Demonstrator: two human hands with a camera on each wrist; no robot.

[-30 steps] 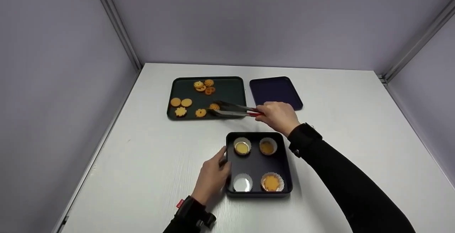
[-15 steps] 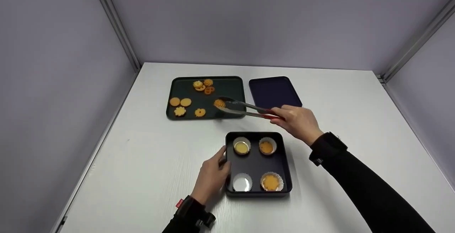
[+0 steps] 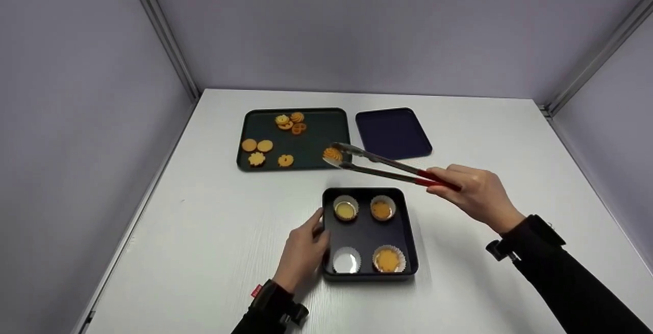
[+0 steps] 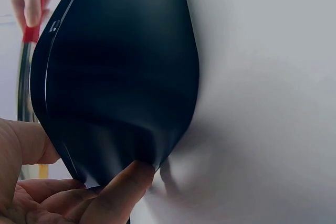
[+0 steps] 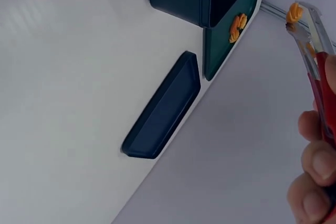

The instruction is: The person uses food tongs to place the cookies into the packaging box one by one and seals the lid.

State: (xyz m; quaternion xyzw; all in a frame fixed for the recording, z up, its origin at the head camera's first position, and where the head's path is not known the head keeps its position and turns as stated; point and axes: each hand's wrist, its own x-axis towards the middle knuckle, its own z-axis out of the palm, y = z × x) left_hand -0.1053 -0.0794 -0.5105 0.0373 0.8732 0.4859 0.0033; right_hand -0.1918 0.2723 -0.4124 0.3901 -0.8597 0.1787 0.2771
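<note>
The right hand (image 3: 474,191) grips the red handles of metal tongs (image 3: 390,163), whose tips pinch a swirled biscuit (image 3: 332,154). From the head this biscuit shows against the near right corner of the green tray (image 3: 314,143); the right wrist view has it raised in the air. The left hand (image 3: 301,252) holds the left wall of a deep dark tin (image 3: 363,233), thumb at the rim and fingers outside.

Four paper cups stand in the tin. The near left cup (image 3: 346,260) shows a white bottom; the near right holds an orange flower-shaped piece, and the far two hold round-looking ones, though their shapes are hard to make out.

Beyond, other biscuits (image 3: 256,159) lie on the green tray in a far cluster and along its left and near side. A dark blue tray (image 3: 393,132) sits to its right on the white bench (image 3: 214,232); grey panels (image 3: 336,38) enclose it.
</note>
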